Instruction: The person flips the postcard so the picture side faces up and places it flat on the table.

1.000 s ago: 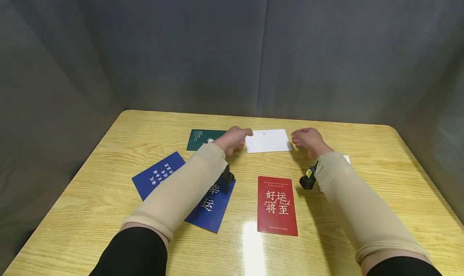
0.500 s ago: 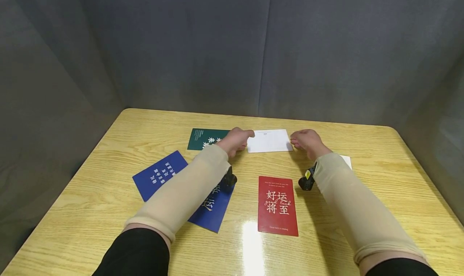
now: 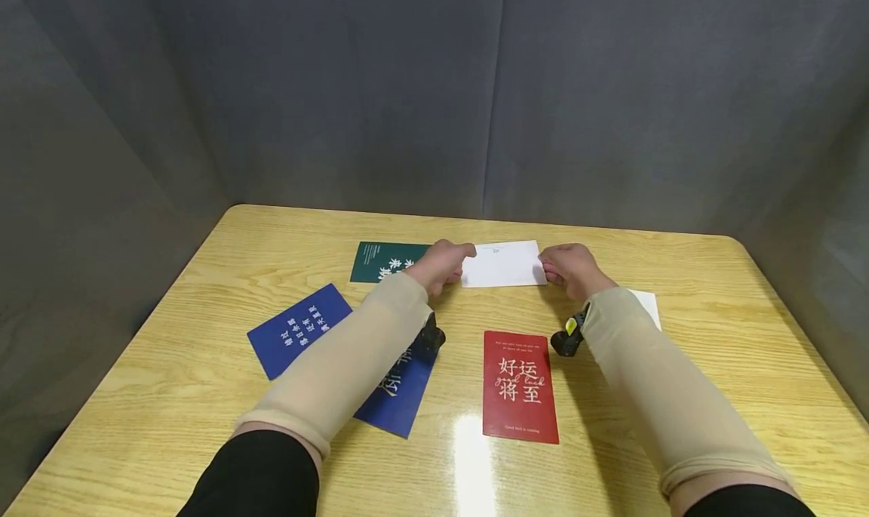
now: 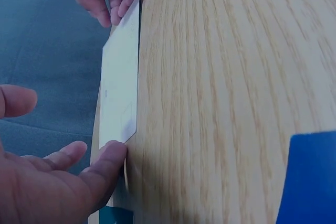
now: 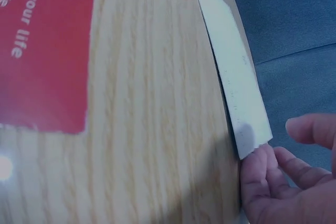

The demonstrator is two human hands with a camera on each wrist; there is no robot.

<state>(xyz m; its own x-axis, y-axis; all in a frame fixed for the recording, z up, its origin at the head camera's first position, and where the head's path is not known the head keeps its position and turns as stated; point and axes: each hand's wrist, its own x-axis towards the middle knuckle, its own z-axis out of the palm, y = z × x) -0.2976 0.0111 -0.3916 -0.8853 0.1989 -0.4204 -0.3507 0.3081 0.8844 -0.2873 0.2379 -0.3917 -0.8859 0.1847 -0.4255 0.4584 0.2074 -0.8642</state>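
Observation:
A white card (image 3: 505, 264) with small faint print lies near the table's far edge, between both hands. My left hand (image 3: 444, 264) is at its left end; in the left wrist view, fingertips (image 4: 112, 153) touch that end while the thumb stands apart from it. At the other end is my right hand (image 3: 570, 266), bent fingers (image 5: 258, 169) against the card's edge and the thumb clear of it in the right wrist view. A green card (image 3: 380, 260) with white characters lies left of the left hand, partly hidden by it.
Nearer on the wooden table (image 3: 170, 351) lie a red card (image 3: 519, 419), a blue card (image 3: 288, 336) and a second blue card (image 3: 394, 411); the left forearm covers parts of the blue ones. Another white card (image 3: 647, 303) shows behind the right forearm. A grey curtain (image 3: 339, 109) hangs behind.
My right hand has moved slightly left, closing the small gap to the white card's right end. The left hand has barely shifted, and the other cards lie as before.

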